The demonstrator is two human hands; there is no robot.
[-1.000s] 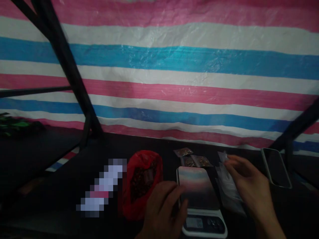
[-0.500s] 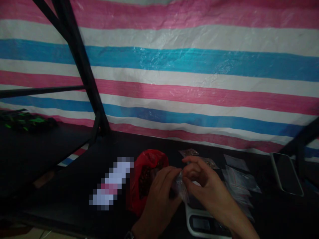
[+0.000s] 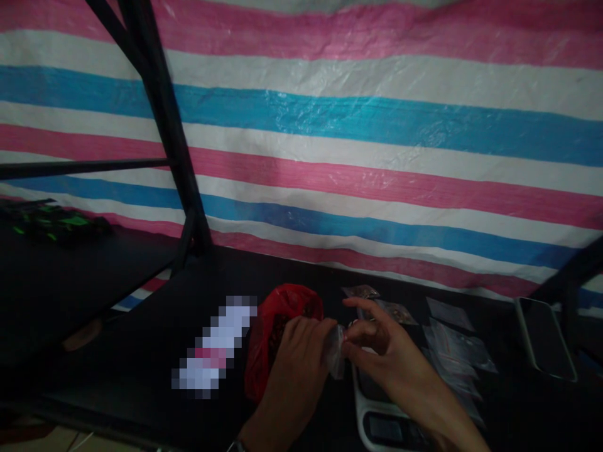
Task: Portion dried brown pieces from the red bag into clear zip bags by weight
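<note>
A small clear zip bag (image 3: pixel 335 359) is held between my two hands above the black table. My left hand (image 3: pixel 301 358) is closed on its left side, back of the hand toward me. My right hand (image 3: pixel 381 342) pinches the bag's right edge between thumb and finger, with the index finger stretched out. Beside my left hand, an open red plastic bag (image 3: pixel 254 361) holds small dark brown pieces, partly covered by that hand. Beneath my right hand lies a white digital scale (image 3: pixel 363 408), its platform mostly hidden.
Two small filled bags (image 3: pixel 399 311) lie behind my right hand. A pile of flat clear zip bags (image 3: pixel 452 351) is to the right, then a phone (image 3: pixel 546 339). A pixelated pale item (image 3: pixel 214 345) lies left. Black metal frame (image 3: pixel 174 150) and striped sheeting (image 3: pixel 330 144) stand behind.
The view has shifted slightly. My left hand has turned more over the clear bag, and the bag now hangs more upright between both hands. My right hand keeps its pinch.
</note>
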